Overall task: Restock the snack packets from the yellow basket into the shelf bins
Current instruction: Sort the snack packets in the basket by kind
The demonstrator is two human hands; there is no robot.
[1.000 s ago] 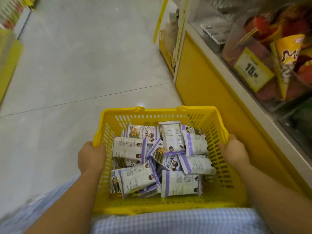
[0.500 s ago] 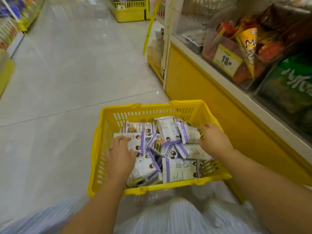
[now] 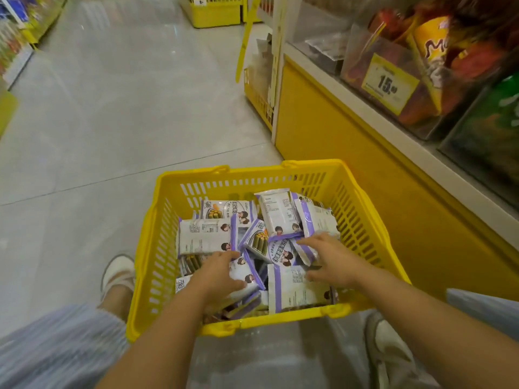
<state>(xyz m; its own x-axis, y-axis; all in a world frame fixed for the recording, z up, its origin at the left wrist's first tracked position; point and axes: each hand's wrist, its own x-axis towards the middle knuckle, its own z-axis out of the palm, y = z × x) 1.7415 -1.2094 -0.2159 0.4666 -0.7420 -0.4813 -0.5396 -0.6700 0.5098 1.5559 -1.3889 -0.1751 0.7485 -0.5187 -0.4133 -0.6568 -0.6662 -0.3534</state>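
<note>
The yellow basket (image 3: 157,248) sits on the floor between my feet, filled with several white-and-purple snack packets (image 3: 206,237). Both of my hands are inside it. My left hand (image 3: 219,273) lies spread over a packet near the basket's front left, with fingers and thumb apart on either side of it. My right hand (image 3: 331,259) rests on packets at the right, its fingers spread and its thumb against a packet edge. No packet is lifted. The clear shelf bins (image 3: 362,49) are up on the right, one carrying a yellow "15" price tag (image 3: 389,82).
A yellow shelf base (image 3: 337,141) runs right beside the basket. The bins hold orange-red packets (image 3: 463,57) and green packets (image 3: 488,130). My shoes (image 3: 118,273) flank the basket on the grey tile floor (image 3: 112,122). Another yellow display (image 3: 213,9) stands far down the aisle.
My hands let go of the basket's sides and went inside onto the packets. The basket came down to the floor, and my view tilted up toward the shelf.
</note>
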